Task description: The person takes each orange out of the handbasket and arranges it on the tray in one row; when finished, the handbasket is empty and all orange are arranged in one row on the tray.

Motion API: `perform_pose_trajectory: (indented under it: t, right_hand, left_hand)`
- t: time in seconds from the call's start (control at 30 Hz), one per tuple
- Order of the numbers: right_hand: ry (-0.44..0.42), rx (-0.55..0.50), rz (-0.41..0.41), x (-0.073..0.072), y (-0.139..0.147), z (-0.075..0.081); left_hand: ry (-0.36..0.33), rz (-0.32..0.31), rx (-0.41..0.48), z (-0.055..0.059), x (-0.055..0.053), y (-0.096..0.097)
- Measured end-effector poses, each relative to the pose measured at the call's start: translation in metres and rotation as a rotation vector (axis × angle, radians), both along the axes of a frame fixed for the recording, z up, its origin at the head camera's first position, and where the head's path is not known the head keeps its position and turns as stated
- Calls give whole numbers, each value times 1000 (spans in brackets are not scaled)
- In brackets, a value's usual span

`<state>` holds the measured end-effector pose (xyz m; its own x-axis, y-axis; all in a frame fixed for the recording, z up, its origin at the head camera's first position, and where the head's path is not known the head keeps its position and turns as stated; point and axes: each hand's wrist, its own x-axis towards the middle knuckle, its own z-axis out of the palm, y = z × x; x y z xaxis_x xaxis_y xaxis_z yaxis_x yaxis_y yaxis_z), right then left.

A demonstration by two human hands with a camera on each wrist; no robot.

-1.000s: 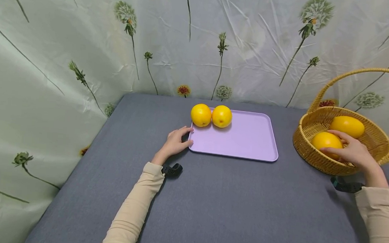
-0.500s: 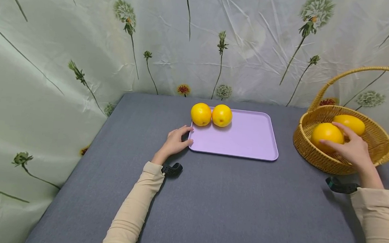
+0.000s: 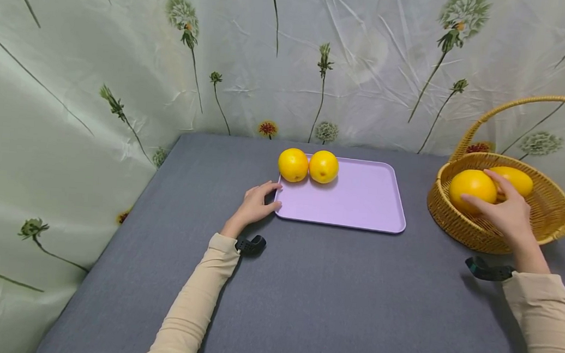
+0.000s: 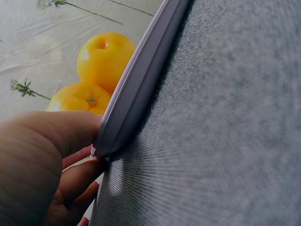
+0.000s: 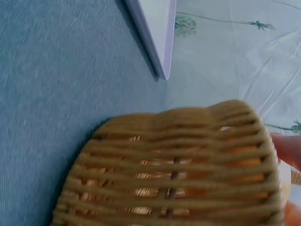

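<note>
In the head view my left hand (image 3: 257,203) holds the left edge of a lilac tray (image 3: 359,204), thumb and fingertips at the rim. Two oranges, a left one (image 3: 292,165) and a right one (image 3: 323,167), sit side by side at the tray's back left. My right hand (image 3: 511,214) grips another orange (image 3: 469,188) between thumb and fingers, over the left part of a wicker basket (image 3: 437,214). Behind those fingers a longer yellow fruit (image 3: 518,181) lies in the basket. The right wrist view shows mostly the woven basket wall (image 5: 178,165), hiding much of that hand.
The basket's tall arched handle (image 3: 514,102) rises over its back and right side. A grey cloth (image 3: 333,295) covers the table. Behind it hangs a pale curtain (image 3: 251,59) printed with dandelions. Each wrist wears a black band, such as the left band (image 3: 251,245).
My right hand has raised the orange a little from the basket's bottom and shifted slightly left. The left hand, the tray and its two oranges stay put.
</note>
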<state>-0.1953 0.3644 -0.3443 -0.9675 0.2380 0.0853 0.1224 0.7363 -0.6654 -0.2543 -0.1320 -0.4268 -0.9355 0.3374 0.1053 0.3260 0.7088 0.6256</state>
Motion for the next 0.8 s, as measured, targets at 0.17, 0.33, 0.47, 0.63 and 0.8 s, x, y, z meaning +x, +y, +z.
perform_pose_trajectory:
  t: [0.17, 0.33, 0.47, 0.63, 0.8]
  right_hand:
    - [27, -62, -28, 0, -7, 2]
    - [93, -161, -32, 1, -13, 3]
    - [160, -203, -49, 1, -21, 3]
    - [243, -247, -25, 0, -34, 4]
    - [271, -279, 23, -1, -44, 5]
  left_hand:
    - [0, 2, -1, 0, 0, 0]
    - [-9, 6, -5, 0, 0, 1]
    - [-1, 5, -11, -1, -1, 0]
    - [3, 4, -2, -2, -1, 0]
    - [0, 4, 4, -1, 0, 1]
